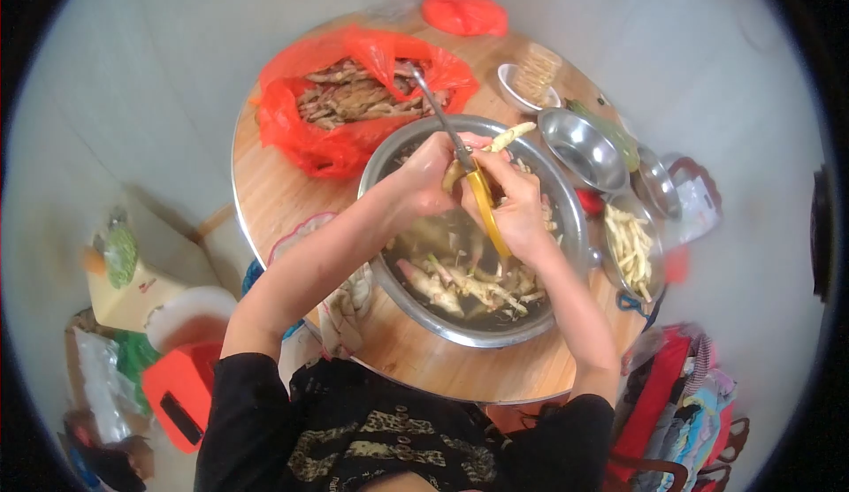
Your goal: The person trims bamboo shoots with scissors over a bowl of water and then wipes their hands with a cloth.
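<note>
Both hands are over a large steel basin (424,315) of cloudy water. My right hand (517,205) grips the yellow handle of scissors (483,198), whose long metal blade points away toward the red bag. My left hand (431,174) is closed close against it, beside the blade. A pale, knobbly root-like piece (510,136) sticks out beyond my fingers. My left fingers seem to hold it, though its lower part is hidden. Similar pale pieces with pinkish ends (433,287) lie in the water.
A red plastic bag (301,143) of brownish knobbly pieces stands at the back left. At right are a steel bowl (584,149), a bowl of pale trimmed pieces (630,249) and a white bowl (508,85). A cloth (347,311) lies at the left table edge.
</note>
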Tool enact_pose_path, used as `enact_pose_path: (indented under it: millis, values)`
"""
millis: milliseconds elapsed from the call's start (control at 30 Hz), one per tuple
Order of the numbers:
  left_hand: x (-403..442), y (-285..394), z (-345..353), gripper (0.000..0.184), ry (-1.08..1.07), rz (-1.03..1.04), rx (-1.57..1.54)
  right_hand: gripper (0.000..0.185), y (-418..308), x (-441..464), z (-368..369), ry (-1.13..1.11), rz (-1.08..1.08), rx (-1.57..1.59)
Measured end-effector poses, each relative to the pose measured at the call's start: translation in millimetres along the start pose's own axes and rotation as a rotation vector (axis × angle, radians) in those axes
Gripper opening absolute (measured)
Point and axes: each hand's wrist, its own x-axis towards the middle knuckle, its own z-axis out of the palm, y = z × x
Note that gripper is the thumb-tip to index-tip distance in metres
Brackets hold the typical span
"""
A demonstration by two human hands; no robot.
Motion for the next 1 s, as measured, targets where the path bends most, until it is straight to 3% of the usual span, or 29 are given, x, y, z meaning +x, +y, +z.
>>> enact_pose_path:
  millis: [33, 100, 133, 200, 333, 667, 733, 800, 933, 1000]
  values:
    - [-3, 0, 13, 0.032, -0.001, 0.005, -0.008, 0.045, 2, 0, 2, -0.010, 0.002, -0.002]
    - [-5, -1, 36, 0.028, 0.487, 0.025, 0.159, 0.037, 4, 0, 6, 0.035, 0.006, -0.016]
    - [-4, -2, 33, 0.028, 0.487, 0.025, 0.153, 0.037, 2, 0, 6, 0.029, 0.009, -0.018]
    - [-1, -3, 21, 0.024, 0.335, 0.039, 0.144, 0.016, -6, 2, 6, 0.024, 0.112, 0.049]
    - [1, 0, 9, 0.024, 0.256, 0.011, 0.156, 0.024, -7, 1, 4, 0.026, 0.201, -0.024]
    - [-4, 7, 21, 0.022, 0.361, 0.146, 0.033, 0.015, -15, -23, -20, 0.015, 0.330, -0.055]
    - [-1, 8, 15, 0.022, 0.328, 0.173, 0.001, 0.016, -16, -31, -27, -0.023, 0.126, -0.205]
    - [3, 10, 2, 0.023, 0.188, 0.237, -0.017, 0.020, -18, -34, -25, -0.056, 0.114, -0.236]
    - [1, 13, 2, 0.024, 0.170, 0.187, -0.225, 0.035, -12, -40, -19, -0.121, 0.117, -0.306]
    - [-2, 12, 9, 0.018, 0.273, 0.212, -0.242, 0.039, -8, -41, -16, -0.173, -0.089, -0.639]
